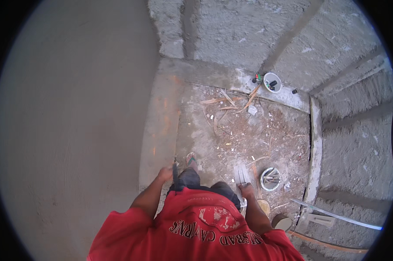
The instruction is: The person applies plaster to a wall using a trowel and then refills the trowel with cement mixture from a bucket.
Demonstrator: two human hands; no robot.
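Note:
My left hand (165, 174) is closed beside a smooth grey plastered wall (74, 108). It grips a narrow dark tool (175, 175), seen nearly edge-on, so its exact kind does not show. Lower right of centre, my right hand (247, 190) is wrapped round a plastering trowel (241, 175) with a pale, flat, smeared blade. The blade points away from me over the dirt floor. Just right of that trowel stands a white bucket (270, 179) with several tools or sticks in it.
A concrete ledge (161, 122) runs along the left wall and the far side. On its far part sits a white bucket (272, 82) with dark items. Dry leaves (231, 101) and rubble litter the floor. A long metal straightedge (335, 214) lies at the right.

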